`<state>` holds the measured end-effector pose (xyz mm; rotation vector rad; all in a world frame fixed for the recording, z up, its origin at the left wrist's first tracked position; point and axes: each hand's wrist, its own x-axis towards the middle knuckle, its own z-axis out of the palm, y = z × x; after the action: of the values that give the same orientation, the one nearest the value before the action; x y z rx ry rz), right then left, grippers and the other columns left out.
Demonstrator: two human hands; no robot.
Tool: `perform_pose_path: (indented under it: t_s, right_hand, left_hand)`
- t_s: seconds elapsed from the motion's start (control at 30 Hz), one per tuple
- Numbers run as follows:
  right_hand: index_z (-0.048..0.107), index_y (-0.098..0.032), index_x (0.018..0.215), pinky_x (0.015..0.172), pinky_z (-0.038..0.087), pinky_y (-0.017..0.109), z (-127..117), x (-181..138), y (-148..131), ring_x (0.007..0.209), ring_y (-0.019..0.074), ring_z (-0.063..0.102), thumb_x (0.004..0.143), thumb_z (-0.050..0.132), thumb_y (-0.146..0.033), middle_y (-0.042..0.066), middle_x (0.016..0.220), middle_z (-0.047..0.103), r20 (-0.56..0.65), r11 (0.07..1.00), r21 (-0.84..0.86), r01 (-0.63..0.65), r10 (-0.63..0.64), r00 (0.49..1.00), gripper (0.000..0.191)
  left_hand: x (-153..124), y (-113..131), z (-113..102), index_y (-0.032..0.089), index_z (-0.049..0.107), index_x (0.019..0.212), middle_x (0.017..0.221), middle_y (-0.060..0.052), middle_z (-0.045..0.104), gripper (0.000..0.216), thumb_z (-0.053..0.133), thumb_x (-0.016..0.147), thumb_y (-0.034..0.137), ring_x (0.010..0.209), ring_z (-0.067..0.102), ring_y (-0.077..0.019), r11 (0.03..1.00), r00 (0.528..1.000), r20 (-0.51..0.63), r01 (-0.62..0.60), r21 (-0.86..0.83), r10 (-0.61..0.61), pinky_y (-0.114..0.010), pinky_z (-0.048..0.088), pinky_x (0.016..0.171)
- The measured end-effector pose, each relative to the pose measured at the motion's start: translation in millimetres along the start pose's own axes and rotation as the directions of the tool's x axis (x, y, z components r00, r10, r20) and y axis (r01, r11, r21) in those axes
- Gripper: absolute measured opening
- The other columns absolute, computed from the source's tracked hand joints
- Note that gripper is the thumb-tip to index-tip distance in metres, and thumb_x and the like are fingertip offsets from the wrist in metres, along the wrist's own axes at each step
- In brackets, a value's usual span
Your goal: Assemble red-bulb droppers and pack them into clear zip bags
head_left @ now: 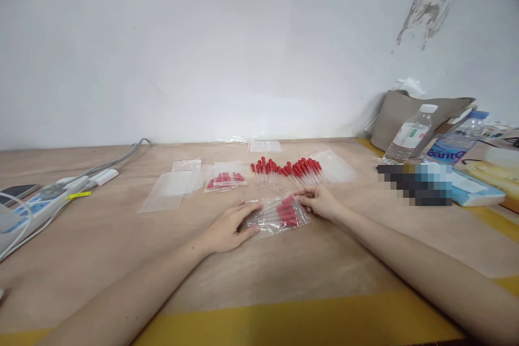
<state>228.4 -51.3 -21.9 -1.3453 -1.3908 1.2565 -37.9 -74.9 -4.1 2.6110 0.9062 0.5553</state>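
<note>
A clear zip-lock bag [267, 230] holding several glass droppers with red rubber bulbs [287, 212] lies flat in front of me. My left hand [232, 228] holds its left end, thumb along the lower edge and index finger along the upper. With closed fingers, my right hand [320, 203] pinches the upper right corner, near the zip. The bulbs point right inside the bag, their glass tips toward my left hand. Beyond the bag, loose red-bulbed droppers [302, 167] lie in a row. To their left sits a filled bag of droppers [224, 179].
Flat clear bags [164, 190] lie at left, another [340, 166] behind the loose droppers, and one [264, 146] by the wall. A power strip [38, 211] with cables is far left. Bottles [409, 138], a grey-brown bag [389, 119] and a blue packet [482, 186] stand at right.
</note>
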Motion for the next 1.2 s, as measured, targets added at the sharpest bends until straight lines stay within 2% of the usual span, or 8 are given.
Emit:
perform_pose_path:
  t_s: [0.27, 0.5, 0.6, 0.7, 0.77, 0.87, 1.07, 1.2]
  right_hand:
    - [0.059, -0.016, 0.072, 0.051, 0.042, 0.022, 5.6, 5.1, 15.6, 0.054, 0.0111, 0.053, 0.062, 0.065, -0.026, 0.0, 0.06, 0.06, -0.088, 0.956, -0.214, 0.199, -0.222, 0.971, 0.016]
    - [0.064, -0.016, 0.08, 0.074, 0.045, 0.032, 2.7, -3.6, 7.2, 0.078, 0.0177, 0.059, 0.069, 0.056, -0.039, 0.003, 0.077, 0.065, 0.22, 0.942, -0.134, 0.308, -0.274, 0.936, 0.027]
    - [0.061, -0.016, 0.077, 0.06, 0.046, 0.025, -2.6, -5.2, 1.1, 0.061, 0.0124, 0.057, 0.07, 0.055, -0.042, 0.0, 0.063, 0.061, 0.148, 0.965, -0.157, 0.21, -0.187, 0.971, 0.027]
    - [0.055, -0.017, 0.077, 0.033, 0.027, 0.018, -4.4, -5.6, -3.0, 0.033, 0.006, 0.04, 0.075, 0.049, -0.047, -0.005, 0.048, 0.052, -0.01, 0.985, -0.172, -0.003, 0.001, 1.0, 0.031]
    - [0.055, -0.016, 0.076, 0.03, 0.023, 0.017, -2.3, -6.0, -4.4, 0.031, 0.0049, 0.038, 0.075, 0.051, -0.049, -0.005, 0.049, 0.053, 0.025, 0.987, -0.152, -0.053, 0.057, 0.998, 0.033]
    - [0.057, -0.014, 0.07, 0.041, 0.037, 0.018, 3.9, -7.9, -5.1, 0.045, 0.0077, 0.051, 0.065, 0.065, -0.044, -0.001, 0.056, 0.059, 0.152, 0.998, -0.067, -0.023, 0.033, 0.988, 0.031]
    - [0.056, -0.016, 0.072, 0.052, 0.047, 0.021, 10.8, -16.0, -10.7, 0.052, 0.0098, 0.057, 0.065, 0.068, -0.033, -0.002, 0.06, 0.062, 0.16, 0.96, 0.264, -0.091, 0.049, 0.986, 0.022]
    - [0.057, -0.016, 0.079, 0.063, 0.052, 0.03, 10.0, -16.5, -11.9, 0.065, 0.0152, 0.063, 0.074, 0.06, -0.022, 0.004, 0.074, 0.067, 0.156, 0.841, 0.534, -0.088, 0.004, 0.988, 0.009]
  left_hand:
    - [-0.3, -0.2, 0.7, 0.022, 0.038, 0.126, 0.12, -0.008, 0.051, 0.045, 0.046, 0.084, 0.035, 0.107, 0.05, -0.0212, 1.0, 1.0, -0.015, 0.004, -0.019, -0.004, -0.038, 0.04, 0.092]
    - [0.2, -0.7, 0.9, 0.021, 0.042, 0.123, 0.118, -0.007, 0.053, 0.041, 0.047, 0.084, 0.031, 0.106, 0.05, -0.0199, 1.0, 1.0, -0.016, -0.02, -0.025, 0.019, -0.038, 0.039, 0.093]
    - [0.2, -1.4, 1.3, 0.022, 0.044, 0.123, 0.12, -0.007, 0.053, 0.04, 0.047, 0.084, 0.032, 0.11, 0.048, -0.0206, 0.999, 0.999, -0.023, -0.027, -0.024, 0.026, -0.039, 0.037, 0.096]
    - [0.3, -2.2, 1.7, 0.022, 0.044, 0.123, 0.122, -0.006, 0.052, 0.041, 0.046, 0.084, 0.033, 0.114, 0.046, -0.0203, 1.0, 0.999, -0.021, -0.025, -0.01, 0.025, -0.039, 0.035, 0.098]
    - [0.6, -2.3, 1.6, 0.022, 0.045, 0.123, 0.123, -0.006, 0.052, 0.04, 0.046, 0.084, 0.033, 0.114, 0.046, -0.0201, 1.0, 1.0, -0.016, -0.024, -0.009, 0.023, -0.038, 0.035, 0.098]
    - [1.3, -1.6, 0.9, 0.022, 0.045, 0.123, 0.122, -0.006, 0.052, 0.04, 0.047, 0.084, 0.033, 0.113, 0.047, -0.0202, 0.999, 0.999, -0.021, -0.026, -0.02, 0.025, -0.038, 0.034, 0.099]
    - [0.9, -2.4, 0.1, 0.024, 0.046, 0.122, 0.122, -0.006, 0.051, 0.041, 0.05, 0.082, 0.033, 0.109, 0.049, -0.0197, 0.993, 0.999, -0.038, 0.021, -0.115, -0.026, -0.035, 0.039, 0.092]
    - [0.6, -8.2, 0.6, 0.022, 0.049, 0.116, 0.114, -0.008, 0.051, 0.039, 0.051, 0.081, 0.037, 0.105, 0.048, -0.0212, 0.981, 0.955, -0.255, 0.113, -0.156, -0.15, -0.035, 0.041, 0.086]
